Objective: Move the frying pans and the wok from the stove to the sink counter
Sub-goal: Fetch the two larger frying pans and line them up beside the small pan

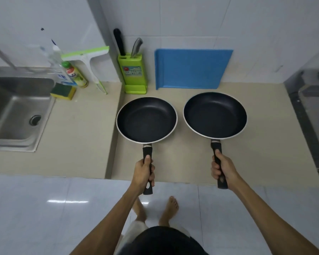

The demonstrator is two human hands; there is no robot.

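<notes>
- Both forearms reach up from the bottom of the frame, each ending in a fist wrapped around a pan handle at lower centre.
- Left hand (pixel 143 173) has its fingers curled tight around the black handle, thumb laid along the top; it carries the left frying pan (pixel 146 120), whose bowl sits at the centre of the frame.
- Right hand (pixel 223 169) grips the same way, fingers pressed together around the handle with the thumb on top, carrying the right frying pan (pixel 215 115) just right of centre.
- Whether the pans hover over the beige counter (pixel 77 129) or rest on it, I cannot tell; they sit side by side, near each other but not touching.
- Sink (pixel 17 111) lies at the left edge, well apart from both pans; the stove (pixel 313 107) shows at the right edge. No wok is in view.
- Handling judgement: these are rigid, thin-walled non-stick pans, probably light enough for one hand each, but front-heavy, so a grip far back on the handle lets the bowl dip.
- Best hold looks like the handle's middle, closer to the bowl, with the wrist kept level.
- Setting down near the sponge (pixel 63 91) leaves little room; open counter beside the sink seems safer.
</notes>
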